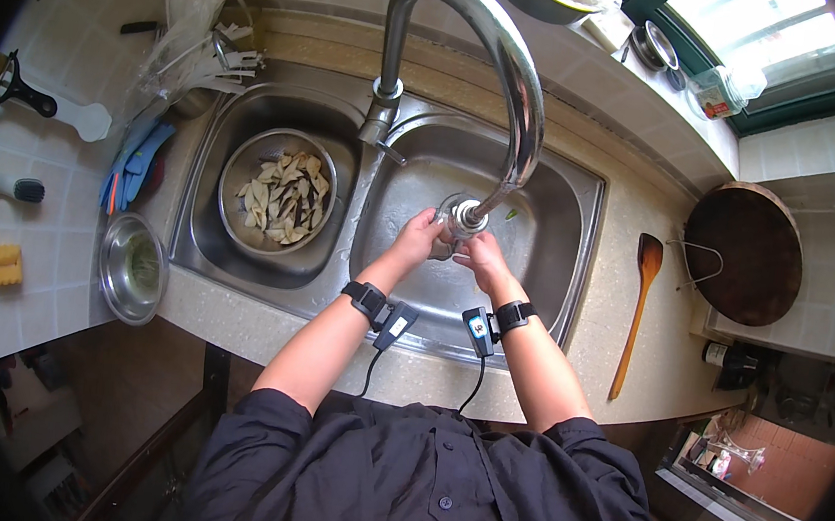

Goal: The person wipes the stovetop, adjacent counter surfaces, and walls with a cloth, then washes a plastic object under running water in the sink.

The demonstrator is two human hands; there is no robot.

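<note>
Over the right sink basin, my left hand holds the left side of a clear glass or plastic vessel. My right hand grips the same vessel from the right, its fingers curled beneath the tap. The end of the steel gooseneck faucet hangs directly above the vessel and partly covers it. Whether water is running is hard to tell. A small green scrap lies on the basin floor beyond my right hand.
In the left basin sits a metal colander of sliced pale vegetable pieces. A steel bowl stands at the counter's left edge, near blue rubber gloves. A wooden spatula and a round dark board are on the right.
</note>
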